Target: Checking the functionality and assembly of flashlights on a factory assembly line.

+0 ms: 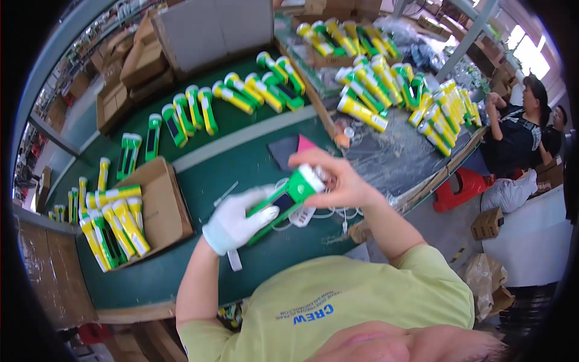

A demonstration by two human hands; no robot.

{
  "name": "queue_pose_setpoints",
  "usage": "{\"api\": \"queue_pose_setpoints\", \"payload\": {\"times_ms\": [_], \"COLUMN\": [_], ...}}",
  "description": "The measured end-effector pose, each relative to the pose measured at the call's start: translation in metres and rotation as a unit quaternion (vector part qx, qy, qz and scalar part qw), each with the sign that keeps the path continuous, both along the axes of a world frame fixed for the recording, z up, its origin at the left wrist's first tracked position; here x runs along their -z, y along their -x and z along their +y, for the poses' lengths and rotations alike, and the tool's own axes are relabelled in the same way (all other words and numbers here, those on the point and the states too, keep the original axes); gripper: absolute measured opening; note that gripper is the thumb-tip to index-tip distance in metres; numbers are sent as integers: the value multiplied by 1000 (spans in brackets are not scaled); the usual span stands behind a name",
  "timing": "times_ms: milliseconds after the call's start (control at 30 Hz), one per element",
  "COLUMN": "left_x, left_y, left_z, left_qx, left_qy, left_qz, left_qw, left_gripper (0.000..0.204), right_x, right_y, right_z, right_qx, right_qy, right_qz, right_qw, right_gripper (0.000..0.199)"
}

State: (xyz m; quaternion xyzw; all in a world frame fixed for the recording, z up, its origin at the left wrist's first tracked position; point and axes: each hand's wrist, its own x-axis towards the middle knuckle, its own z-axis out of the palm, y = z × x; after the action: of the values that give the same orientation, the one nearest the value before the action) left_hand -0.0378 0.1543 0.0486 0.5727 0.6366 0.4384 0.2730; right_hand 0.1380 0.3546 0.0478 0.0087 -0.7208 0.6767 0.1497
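Note:
A green flashlight [298, 187] with a white head and a dark panel on its side is held tilted above the green table. My left hand [236, 221], in a white glove, is wrapped round its handle, with the thumb along the side. Bare, my right hand [345, 182] grips the head end between thumb and fingers. Something shiny shows between those fingers, too small to make out. Just under the flashlight lie a white cable [330, 212] and a small white piece [302, 216]. A dark cloth [282, 152] with a pink piece [306, 143] lies beyond.
At the left an open cardboard box [172, 208] holds several yellow and green flashlights [125, 220]. More flashlights [199, 108] line the far belt [238, 134]. Flashlights are heaped [374, 81] on the right-hand table, past a wooden edge [319, 108]. Another person [522, 123] is at the far right.

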Motion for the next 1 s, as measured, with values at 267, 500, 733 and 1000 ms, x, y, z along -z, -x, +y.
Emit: {"api": "queue_pose_setpoints", "payload": {"times_ms": [267,500,733,1000], "left_x": [19,66,75,106], "left_y": [-47,-3,-18,-41], "left_z": [17,45,43,44], "left_qx": [-116,-186,-250,-237], "left_qy": [-40,-30,18,4], "left_qz": [112,-578,-603,-468], "left_qw": [986,794,757,851], "left_gripper": [59,42,46,47], "right_x": [5,7,23,27], "right_y": [1,3,-1,11], "right_z": [-25,-5,-25,-44], "right_qx": [163,267,200,107], "right_qy": [-155,-25,-181,-581], "right_qz": [-62,-34,-53,101], "right_qw": [972,963,962,801], "right_gripper": [52,28,19,20]}}
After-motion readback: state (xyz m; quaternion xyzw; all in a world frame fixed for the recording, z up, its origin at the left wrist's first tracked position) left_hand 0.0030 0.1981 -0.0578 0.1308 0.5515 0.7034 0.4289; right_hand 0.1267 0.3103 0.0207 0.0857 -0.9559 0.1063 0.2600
